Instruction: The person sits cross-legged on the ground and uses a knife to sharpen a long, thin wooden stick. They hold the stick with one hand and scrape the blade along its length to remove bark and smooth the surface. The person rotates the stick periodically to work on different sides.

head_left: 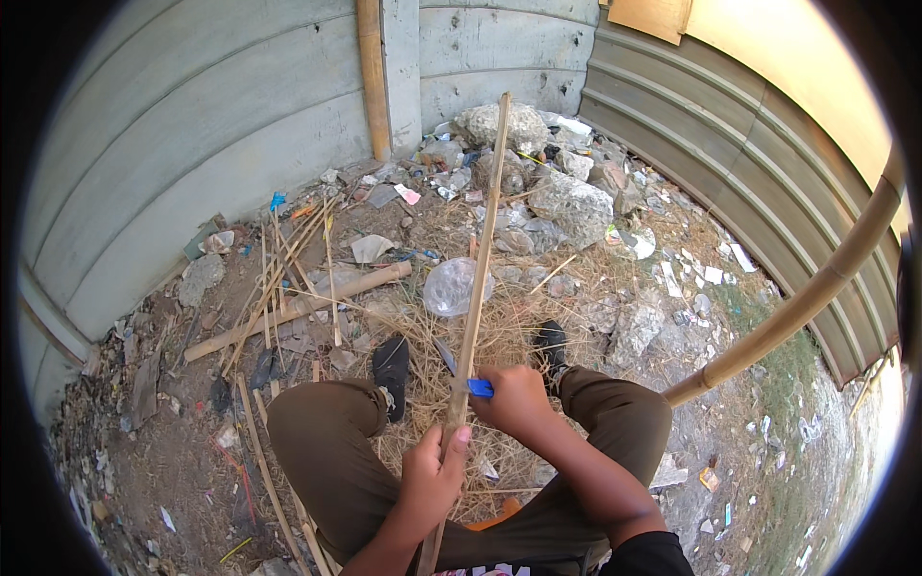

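A long bamboo strip (pixel 487 226) rises from between my knees, its far end pointing up toward the rubble. My left hand (pixel 432 477) is closed around its lower part, thumb along the top. Just above it and to the right, my right hand (pixel 519 401) grips the blue handle of a knife (pixel 480 388). The knife meets the strip, and its grey blade shows on the strip's left side. Where exactly the edge touches the bamboo cannot be made out.
Bamboo strips (pixel 279 264) and a thicker bamboo pole (pixel 307 309) lie to the left. Ahead are a clear plastic bowl-like piece (pixel 451 287) and broken concrete (pixel 571 206). A slanting bamboo pole (pixel 797 312) stands at right. A concrete wall (pixel 221 106) and corrugated fence (pixel 730 144) enclose the littered ground.
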Motion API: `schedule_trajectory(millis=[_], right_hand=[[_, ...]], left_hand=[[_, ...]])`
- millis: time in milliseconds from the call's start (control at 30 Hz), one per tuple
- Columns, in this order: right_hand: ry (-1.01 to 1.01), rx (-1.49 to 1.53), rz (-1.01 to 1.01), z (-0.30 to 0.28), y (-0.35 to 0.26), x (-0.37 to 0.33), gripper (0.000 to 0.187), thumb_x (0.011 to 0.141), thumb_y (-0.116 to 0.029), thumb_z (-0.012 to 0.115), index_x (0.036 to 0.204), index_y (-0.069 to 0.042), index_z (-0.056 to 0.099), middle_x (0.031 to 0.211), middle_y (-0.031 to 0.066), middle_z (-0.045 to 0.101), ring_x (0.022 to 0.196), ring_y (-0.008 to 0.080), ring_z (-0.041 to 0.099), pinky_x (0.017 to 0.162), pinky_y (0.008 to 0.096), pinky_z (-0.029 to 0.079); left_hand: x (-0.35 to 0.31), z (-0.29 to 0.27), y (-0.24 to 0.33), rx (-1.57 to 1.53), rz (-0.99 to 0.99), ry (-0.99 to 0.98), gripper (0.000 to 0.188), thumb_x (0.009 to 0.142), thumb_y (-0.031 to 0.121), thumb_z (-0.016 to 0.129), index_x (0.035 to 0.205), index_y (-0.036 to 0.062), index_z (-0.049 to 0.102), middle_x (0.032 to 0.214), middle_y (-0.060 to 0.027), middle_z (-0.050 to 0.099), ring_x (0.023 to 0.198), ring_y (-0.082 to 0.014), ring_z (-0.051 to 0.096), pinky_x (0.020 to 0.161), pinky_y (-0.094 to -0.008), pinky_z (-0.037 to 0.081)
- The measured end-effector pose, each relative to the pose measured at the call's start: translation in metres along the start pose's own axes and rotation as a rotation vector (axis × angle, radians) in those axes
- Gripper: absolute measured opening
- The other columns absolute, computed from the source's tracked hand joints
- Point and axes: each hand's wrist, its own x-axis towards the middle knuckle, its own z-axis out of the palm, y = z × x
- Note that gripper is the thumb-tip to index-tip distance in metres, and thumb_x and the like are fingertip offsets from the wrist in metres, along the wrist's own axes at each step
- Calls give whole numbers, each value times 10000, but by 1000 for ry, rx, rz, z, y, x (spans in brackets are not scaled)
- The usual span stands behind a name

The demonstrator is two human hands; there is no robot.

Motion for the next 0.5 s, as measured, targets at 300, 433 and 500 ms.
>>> schedule_trajectory(millis=[300, 433, 500], right_hand=[[-17, -75, 29, 18, -5, -1, 183, 789, -248, 718, 736, -86, 651, 580, 153, 613, 564, 359, 645, 536, 455, 518], [32, -77, 0, 19, 1, 0, 191, 802, -241, 714, 715, -90, 635, 568, 148, 605, 550, 353, 639, 527, 461, 509], [85, -87, -3, 25, 4, 2, 195, 802, -244, 716, 708, -97, 629, 565, 142, 604, 543, 344, 638, 520, 459, 504]], left_hand=[[0, -9, 3, 130, -3, 79, 327, 1013, 307, 594, 925, -7, 573, 564, -105, 560, 460, -170, 558, 460, -352, 436], [2, -7, -10, 214, 116, 77, 334, 1008, 279, 596, 873, -17, 520, 567, -189, 540, 485, -301, 580, 479, -422, 417], [-1, -6, -7, 274, 147, 97, 342, 1009, 274, 593, 849, -14, 502, 574, -210, 537, 507, -361, 587, 487, -442, 415]])
